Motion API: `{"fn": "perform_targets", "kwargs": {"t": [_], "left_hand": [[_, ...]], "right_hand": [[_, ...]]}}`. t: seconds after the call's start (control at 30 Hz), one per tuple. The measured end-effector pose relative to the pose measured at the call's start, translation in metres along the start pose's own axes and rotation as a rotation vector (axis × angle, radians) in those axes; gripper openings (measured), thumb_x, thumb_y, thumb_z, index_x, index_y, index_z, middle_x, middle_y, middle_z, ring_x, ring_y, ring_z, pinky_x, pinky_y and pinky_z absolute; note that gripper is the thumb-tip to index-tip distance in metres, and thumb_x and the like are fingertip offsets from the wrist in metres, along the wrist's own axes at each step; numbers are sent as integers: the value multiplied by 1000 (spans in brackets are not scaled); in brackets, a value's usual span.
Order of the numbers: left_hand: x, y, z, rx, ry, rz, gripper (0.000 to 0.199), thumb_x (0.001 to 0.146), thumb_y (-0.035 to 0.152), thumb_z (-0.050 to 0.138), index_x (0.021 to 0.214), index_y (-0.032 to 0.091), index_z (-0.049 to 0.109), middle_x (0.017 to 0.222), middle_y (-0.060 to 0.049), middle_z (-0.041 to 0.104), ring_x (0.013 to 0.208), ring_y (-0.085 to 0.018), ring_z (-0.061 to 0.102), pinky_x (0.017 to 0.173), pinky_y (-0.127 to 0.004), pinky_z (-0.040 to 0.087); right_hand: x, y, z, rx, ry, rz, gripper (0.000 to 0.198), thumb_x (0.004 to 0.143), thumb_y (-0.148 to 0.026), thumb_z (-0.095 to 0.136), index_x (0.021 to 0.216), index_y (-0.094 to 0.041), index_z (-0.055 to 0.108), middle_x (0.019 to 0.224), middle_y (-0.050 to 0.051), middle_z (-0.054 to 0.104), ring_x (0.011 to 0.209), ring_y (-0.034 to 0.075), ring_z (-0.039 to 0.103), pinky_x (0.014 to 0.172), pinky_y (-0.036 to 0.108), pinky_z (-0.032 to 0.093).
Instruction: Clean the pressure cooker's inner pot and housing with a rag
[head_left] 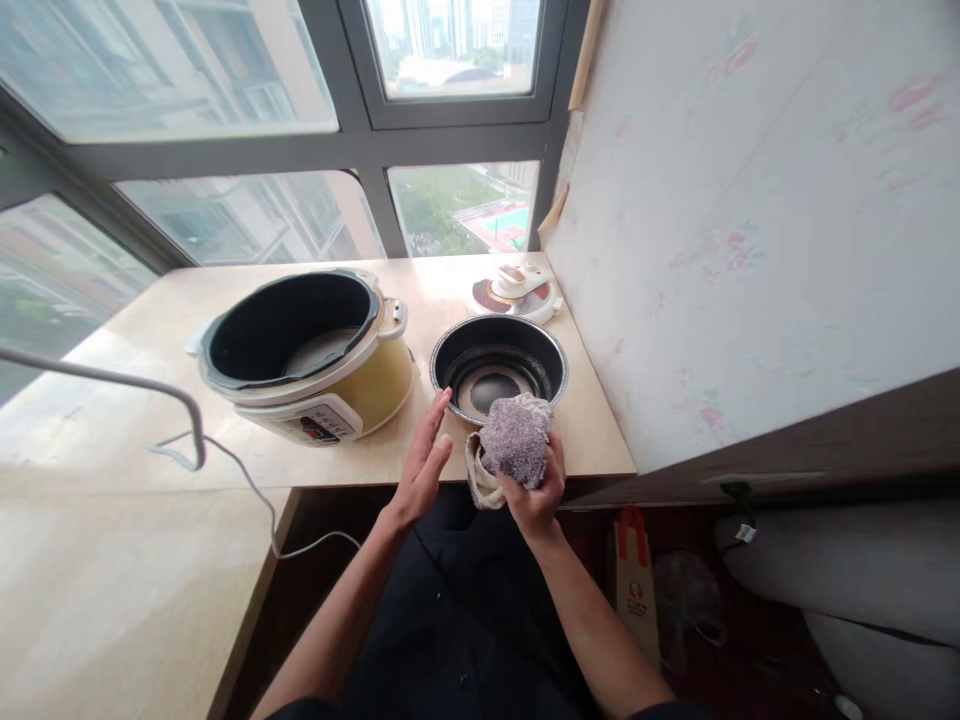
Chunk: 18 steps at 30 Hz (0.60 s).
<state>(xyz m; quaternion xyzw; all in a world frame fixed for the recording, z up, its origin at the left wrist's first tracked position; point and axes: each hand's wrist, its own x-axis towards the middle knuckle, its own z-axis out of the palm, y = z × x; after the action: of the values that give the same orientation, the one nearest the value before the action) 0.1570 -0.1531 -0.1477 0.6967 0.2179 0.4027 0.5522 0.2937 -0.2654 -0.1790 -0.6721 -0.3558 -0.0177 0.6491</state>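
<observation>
In my right hand [541, 500] is a bunched grey-purple cleaning cloth [516, 440], held over the near rim of a black inner pot [442, 360]. A pale fold of fabric [484, 485] hangs from the cloth's left side. My left hand [424, 460] is held upright with its fingers straight and the thumb apart, close to the pot's near left rim; whether it touches the rim I cannot tell. The cooker body [382, 385], yellow and white with a dark, lidless interior, stands left of the pot. Behind the pot lies the white and brown cooker lid [529, 285].
A wooden counter [592, 430] runs under the windows, with a patterned wall [712, 250] on its right. A grey cord [247, 480] crosses the left side. On the floor at right are a paper bag [636, 600] and a clear plastic bag [686, 600].
</observation>
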Motion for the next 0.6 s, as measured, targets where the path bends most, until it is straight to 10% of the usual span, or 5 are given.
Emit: {"fn": "perform_targets", "kwargs": {"t": [0.13, 0.27, 0.6], "left_hand": [[-50, -5, 14, 3, 62, -44, 66, 99, 48, 53, 160, 32, 32, 171, -7, 22, 158, -32, 19, 128, -53, 18], [-82, -5, 28, -79, 287, -167, 79, 91, 62, 59, 157, 25, 37, 163, -13, 39, 151, -36, 34, 125, -52, 26], [-44, 8, 18, -390, 608, -415, 64, 75, 64, 75, 112, 11, 70, 106, -13, 75, 106, -32, 71, 95, -42, 55]], "right_hand": [[-5, -26, 19, 60, -84, -140, 31, 77, -28, 75, 105, -24, 64, 101, 6, 61, 94, 27, 63, 84, 42, 55], [-13, -45, 36, 69, -239, -186, 30, 80, -22, 69, 110, -24, 64, 104, 7, 60, 98, 26, 60, 88, 42, 53], [-8, -54, 42, 116, -737, -215, 55, 83, -20, 63, 137, -21, 57, 127, 13, 57, 120, 30, 55, 106, 46, 47]]}}
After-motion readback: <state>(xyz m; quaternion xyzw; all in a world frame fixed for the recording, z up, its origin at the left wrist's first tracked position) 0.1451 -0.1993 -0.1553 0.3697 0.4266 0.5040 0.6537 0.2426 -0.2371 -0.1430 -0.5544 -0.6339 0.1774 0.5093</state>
